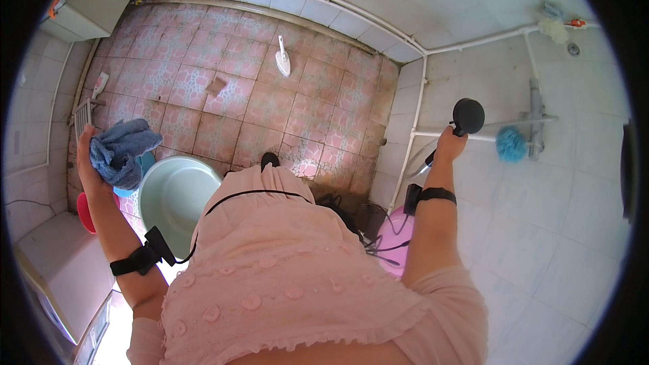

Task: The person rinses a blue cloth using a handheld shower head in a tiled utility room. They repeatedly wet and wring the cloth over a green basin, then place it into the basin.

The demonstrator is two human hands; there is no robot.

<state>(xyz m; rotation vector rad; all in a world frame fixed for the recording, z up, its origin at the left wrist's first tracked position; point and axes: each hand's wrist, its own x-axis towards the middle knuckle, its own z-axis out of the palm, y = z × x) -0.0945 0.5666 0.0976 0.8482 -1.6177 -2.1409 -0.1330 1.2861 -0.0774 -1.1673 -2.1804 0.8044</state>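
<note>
My left hand (94, 162) holds a bunched blue towel (121, 149) out to the left, with its loose folds hanging over the fingers. Below and right of the towel stands a large pale green basin (175, 203), partly hidden by my clothing. My right hand (450, 144) grips the handle of a black shower head (468, 115) near the right wall. A hose (418, 167) leads down from that handle. Whether water runs from the shower head cannot be seen.
On the pink tiled floor lie a white scrubbing brush (283, 58) and a brown flat piece (216, 86). A blue bath puff (511, 144) hangs by the wall mixer tap (535, 116). White pipes (420, 96) run along the walls. A pink basin (396, 238) and a red container (88, 213) stand low down.
</note>
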